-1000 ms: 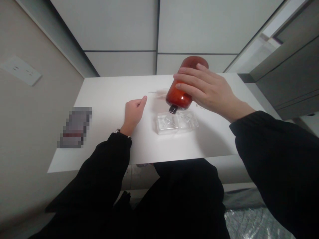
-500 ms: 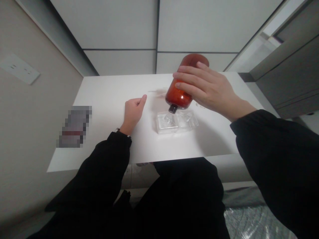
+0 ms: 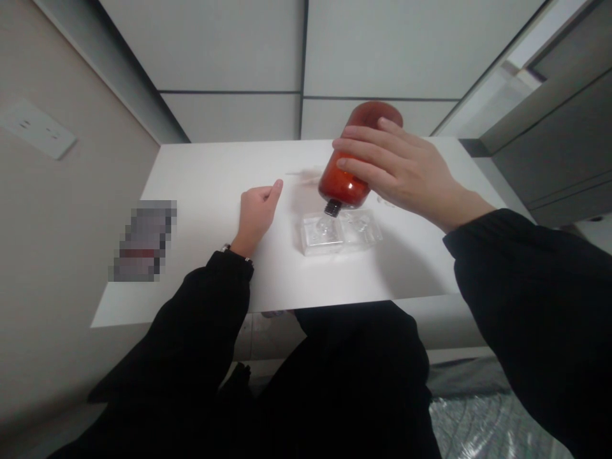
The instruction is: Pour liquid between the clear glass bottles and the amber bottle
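My right hand (image 3: 399, 162) is wrapped over a large amber-red bottle (image 3: 344, 175). The bottle is tilted neck down, and its dark threaded mouth has no cap on it. Below that mouth sits a clear plastic box (image 3: 322, 245) with two compartments; the neck points at the left one. Clear, shiny contents show in both compartments, too indistinct to name. To the left of the box, my left hand (image 3: 257, 210) is closed in a loose fist on the table, thumb up. The inside of that fist is hidden.
The white table (image 3: 205, 172) carries a pixelated flat item (image 3: 143, 241) at the left. A thin, pale reddish object (image 3: 306, 173) lies behind the box, partly behind the bottle. Pale cabinet panels (image 3: 229, 118) stand behind the table, with a wall socket (image 3: 41, 127) at left.
The bottle stays tilted over the box and both hands keep their places. Only a very slight shift of the whole view shows.
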{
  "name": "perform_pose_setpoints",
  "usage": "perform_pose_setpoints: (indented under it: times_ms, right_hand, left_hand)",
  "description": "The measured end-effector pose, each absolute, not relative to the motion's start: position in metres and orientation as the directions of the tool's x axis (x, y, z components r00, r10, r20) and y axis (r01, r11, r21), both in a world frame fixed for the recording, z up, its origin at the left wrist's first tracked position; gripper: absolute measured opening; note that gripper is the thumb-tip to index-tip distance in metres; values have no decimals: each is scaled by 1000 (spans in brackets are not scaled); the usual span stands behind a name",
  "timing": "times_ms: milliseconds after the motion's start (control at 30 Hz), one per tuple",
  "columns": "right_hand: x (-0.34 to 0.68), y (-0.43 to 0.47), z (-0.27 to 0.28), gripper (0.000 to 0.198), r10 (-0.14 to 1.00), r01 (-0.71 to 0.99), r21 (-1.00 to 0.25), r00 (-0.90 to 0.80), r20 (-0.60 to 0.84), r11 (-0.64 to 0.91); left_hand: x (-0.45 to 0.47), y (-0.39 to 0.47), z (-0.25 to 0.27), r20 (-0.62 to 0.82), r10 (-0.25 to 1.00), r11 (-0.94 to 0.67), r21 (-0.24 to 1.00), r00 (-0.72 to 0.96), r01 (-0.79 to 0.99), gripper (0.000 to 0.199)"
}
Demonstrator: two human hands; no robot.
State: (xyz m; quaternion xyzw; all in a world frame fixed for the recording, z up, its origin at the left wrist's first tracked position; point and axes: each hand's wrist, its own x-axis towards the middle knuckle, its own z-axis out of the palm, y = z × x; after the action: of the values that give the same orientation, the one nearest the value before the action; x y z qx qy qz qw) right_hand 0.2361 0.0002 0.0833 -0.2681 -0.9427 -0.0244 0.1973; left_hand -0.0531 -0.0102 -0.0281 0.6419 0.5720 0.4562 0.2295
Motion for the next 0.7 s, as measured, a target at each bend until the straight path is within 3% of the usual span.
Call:
perform_pose_setpoints:
  times_ms: [533,700]
  right_hand:
    - [237,1,81,43,475,483,-86,-786,396,871]
    - [236,-1,83,45,459,489,-20,-803,379,872]
  left_hand:
    - [-53,-9,-29,321,944,-235,809,-71,539,61]
    - [-53,-8,-30,321,944,-232,807,-74,542,61]
